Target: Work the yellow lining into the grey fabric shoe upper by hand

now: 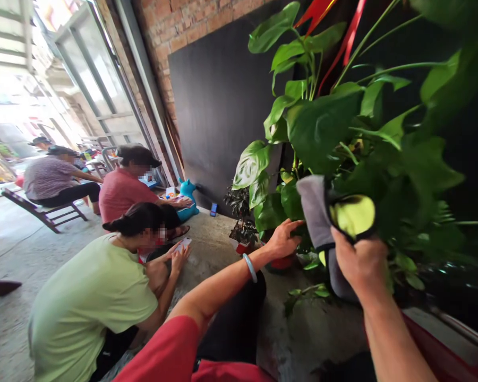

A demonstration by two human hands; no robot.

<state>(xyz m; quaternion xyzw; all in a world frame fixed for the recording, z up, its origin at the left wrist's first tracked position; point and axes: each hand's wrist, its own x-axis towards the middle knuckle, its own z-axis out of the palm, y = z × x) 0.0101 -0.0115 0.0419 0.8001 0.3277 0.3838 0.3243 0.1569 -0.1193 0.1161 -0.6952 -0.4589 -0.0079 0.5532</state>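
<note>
My right hand [360, 262] grips a grey cloth [314, 209] wrapped around a yellow-green leaf [353, 215] of a large potted plant [334, 132]. My left hand [282, 239], with a pale blue bangle on its wrist, reaches under the foliage with fingers spread, touching the lower leaves just above a red pot [281, 262]. It holds nothing that I can see.
A small dark-leaved plant [242, 223] in a red-and-white pot stands left of the red pot. A person in a light green shirt [91, 302] crouches close on my left with a phone. Other people sit farther back on the concrete floor and a bench. A black board leans on the brick wall.
</note>
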